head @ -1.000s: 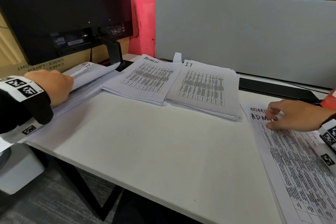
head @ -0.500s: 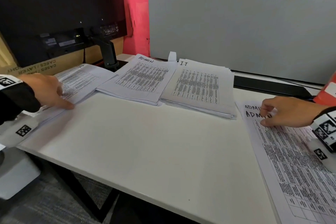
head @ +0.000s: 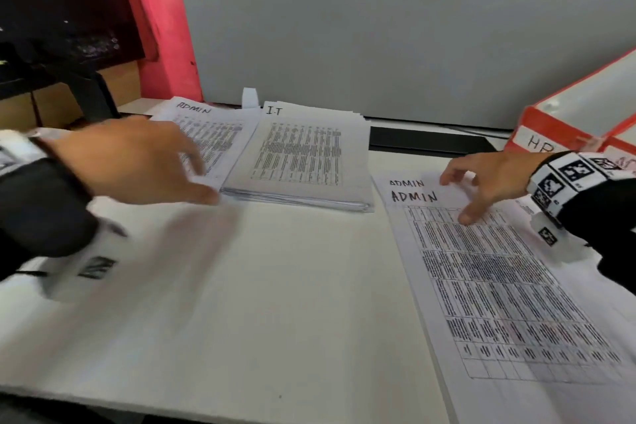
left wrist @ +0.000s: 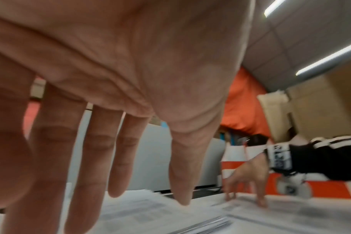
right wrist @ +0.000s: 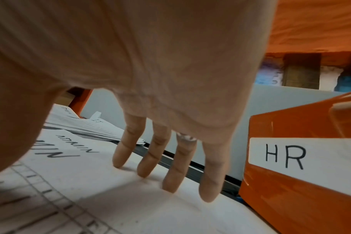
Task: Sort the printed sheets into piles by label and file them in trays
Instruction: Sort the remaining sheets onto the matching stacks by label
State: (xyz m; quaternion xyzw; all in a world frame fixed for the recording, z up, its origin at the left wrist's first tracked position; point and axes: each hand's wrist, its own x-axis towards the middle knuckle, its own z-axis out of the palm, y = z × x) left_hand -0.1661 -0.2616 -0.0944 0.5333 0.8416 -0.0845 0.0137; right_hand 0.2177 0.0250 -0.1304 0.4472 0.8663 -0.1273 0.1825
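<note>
Two sorted piles lie at the back of the desk: one headed ADMIN (head: pixel 210 134) and one headed I-T (head: pixel 303 155). My left hand (head: pixel 144 162) hovers over the front of the ADMIN pile, fingers spread and straight, holding nothing; in the left wrist view the fingers (left wrist: pixel 118 152) hang above the paper. On the right lies an unsorted stack (head: pixel 499 286) whose top sheets read ADMIN. My right hand (head: pixel 481 186) rests its fingertips (right wrist: pixel 170 182) and thumb on that top sheet. An orange tray labelled HR (right wrist: pixel 303 158) stands just right of it.
A grey partition (head: pixel 378 38) closes off the back of the white desk (head: pixel 241 303). A black monitor (head: pixel 51 10) on a stand sits at the far left. A dark flat strip (head: pixel 423 141) lies behind the unsorted stack. The orange tray (head: pixel 568 120) crowds the right edge.
My left hand let go of the far-left pile and swept right, now over the ADMIN pile. The view turned right, bringing the orange tray in. My right hand stays on the unsorted stack.
</note>
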